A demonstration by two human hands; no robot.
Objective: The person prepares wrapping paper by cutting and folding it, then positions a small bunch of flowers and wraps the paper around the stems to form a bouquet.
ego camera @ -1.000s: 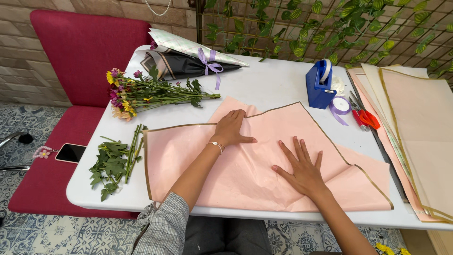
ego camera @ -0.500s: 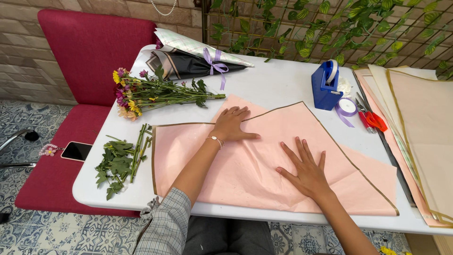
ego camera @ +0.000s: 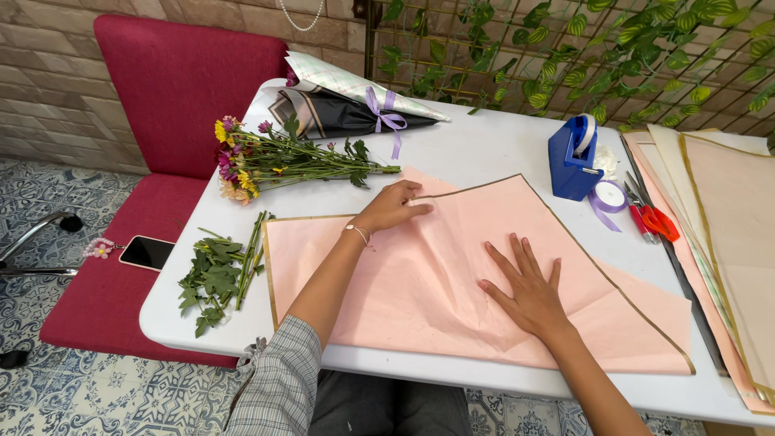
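Note:
A large pink wrapping sheet (ego camera: 420, 291) with a gold edge lies folded on the white table (ego camera: 484, 149). My left hand (ego camera: 393, 207) rests on its upper edge, fingers bent and pressing the paper near the fold. My right hand (ego camera: 526, 288) lies flat and spread on the middle of the sheet. Neither hand holds anything. A bunch of small colourful flowers (ego camera: 282, 160) lies just beyond my left hand, stems pointing right.
Cut green stems and leaves (ego camera: 218, 270) lie at the table's left edge. A wrapped bouquet with a lilac ribbon (ego camera: 355, 105) sits at the back. Blue tape dispenser (ego camera: 571, 157), ribbon roll (ego camera: 607, 196), red scissors (ego camera: 652, 218) and stacked paper sheets (ego camera: 731, 242) are right. A red bench (ego camera: 121, 266) holds a phone (ego camera: 147, 252).
The view has shifted slightly. My left hand has curled a little on the upper edge of the sheet; my right hand stays flat on the paper.

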